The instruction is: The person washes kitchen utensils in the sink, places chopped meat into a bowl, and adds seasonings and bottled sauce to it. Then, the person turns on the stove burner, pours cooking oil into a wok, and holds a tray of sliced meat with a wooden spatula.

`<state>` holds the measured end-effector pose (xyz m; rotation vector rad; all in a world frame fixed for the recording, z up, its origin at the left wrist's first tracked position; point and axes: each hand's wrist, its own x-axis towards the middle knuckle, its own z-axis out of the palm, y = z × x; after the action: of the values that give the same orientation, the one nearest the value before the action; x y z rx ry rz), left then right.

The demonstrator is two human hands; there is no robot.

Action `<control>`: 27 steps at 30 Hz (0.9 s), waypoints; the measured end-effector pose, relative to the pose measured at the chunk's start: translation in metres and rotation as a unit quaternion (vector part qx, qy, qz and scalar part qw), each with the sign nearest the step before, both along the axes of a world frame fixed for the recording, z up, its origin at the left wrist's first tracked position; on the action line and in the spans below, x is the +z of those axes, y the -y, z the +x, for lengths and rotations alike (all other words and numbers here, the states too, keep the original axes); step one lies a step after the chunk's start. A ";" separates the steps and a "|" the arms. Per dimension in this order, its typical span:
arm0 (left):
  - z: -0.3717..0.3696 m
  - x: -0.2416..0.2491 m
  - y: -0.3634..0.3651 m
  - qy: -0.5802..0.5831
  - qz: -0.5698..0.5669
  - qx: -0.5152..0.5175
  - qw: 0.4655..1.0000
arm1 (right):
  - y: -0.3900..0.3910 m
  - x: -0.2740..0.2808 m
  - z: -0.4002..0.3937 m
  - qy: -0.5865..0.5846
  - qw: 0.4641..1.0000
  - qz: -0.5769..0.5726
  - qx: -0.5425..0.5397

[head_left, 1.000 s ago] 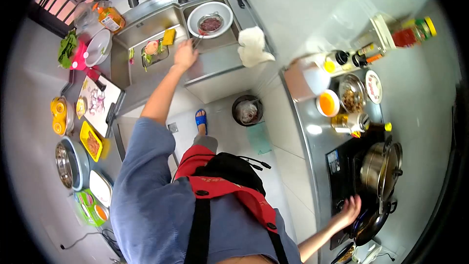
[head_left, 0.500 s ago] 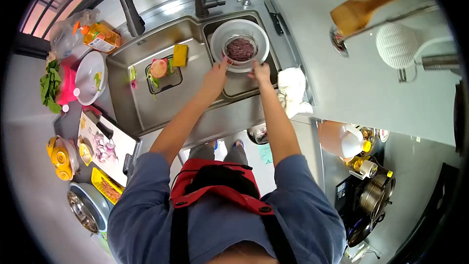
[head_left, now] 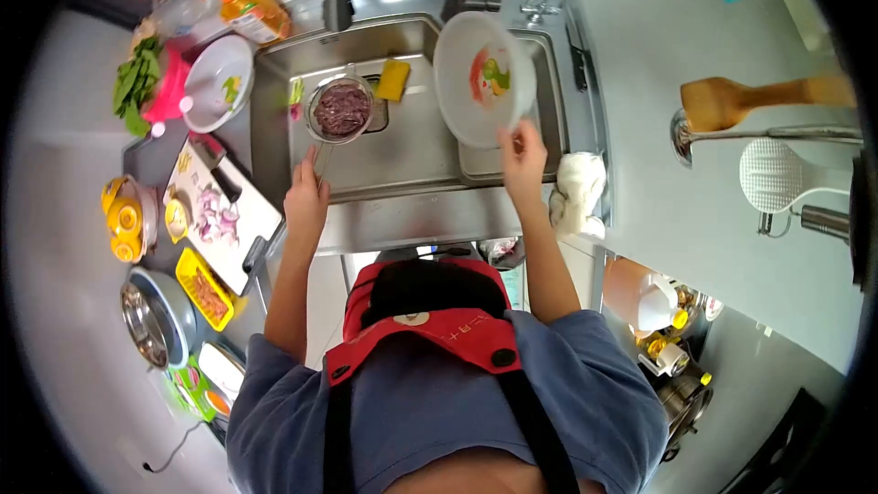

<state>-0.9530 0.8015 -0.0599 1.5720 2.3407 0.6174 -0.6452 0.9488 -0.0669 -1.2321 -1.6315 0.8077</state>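
Over the large sink basin, a round metal strainer (head_left: 322, 133) holds dark reddish-brown shredded food (head_left: 343, 110). Its handle is in my left hand (head_left: 306, 197), whose fingers are wrapped round it. My right hand (head_left: 523, 160) pinches the rim of a white plastic bowl (head_left: 457, 82), which is tilted above the small basin and shows a red and green print inside. The strainer and the bowl are well apart. A yellow sponge (head_left: 393, 80) lies between them in the large basin (head_left: 412, 151), beside the drain, which the strainer partly covers.
Left of the sink are a white bowl (head_left: 219, 73), a soap bottle (head_left: 251, 14), and a cutting board (head_left: 261, 215) with a knife (head_left: 215, 165) and chopped onion (head_left: 217, 217). A white cloth (head_left: 581, 187) lies at the right edge. Utensils hang on the right wall.
The strainer has left the white bowl and moved left with my left hand. My right hand has raised and tilted the bowl. The whole view has shifted.
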 end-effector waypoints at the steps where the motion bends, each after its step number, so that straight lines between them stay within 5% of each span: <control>1: -0.003 0.000 0.008 0.003 0.010 0.016 1.000 | 0.007 0.016 -0.017 0.021 0.999 0.011 0.037; 7: -0.005 0.002 0.037 0.024 0.016 0.103 0.994 | 0.006 -0.012 -0.092 0.161 0.962 0.098 0.196; 20: -0.010 -0.001 0.044 0.042 0.039 0.139 0.989 | -0.017 -0.060 -0.135 0.225 0.925 0.152 0.265; 24: -0.012 0.000 0.044 0.037 0.035 0.154 0.987 | -0.017 -0.063 -0.136 0.245 0.916 0.059 0.313; 27: -0.016 -0.006 0.045 0.041 0.037 0.160 0.985 | -0.029 -0.077 -0.142 0.169 0.941 -0.133 0.260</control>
<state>-0.9687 0.7561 -0.0659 1.1766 2.5535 0.8297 -0.7874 0.9775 -0.1442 -1.1812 -2.2386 1.2244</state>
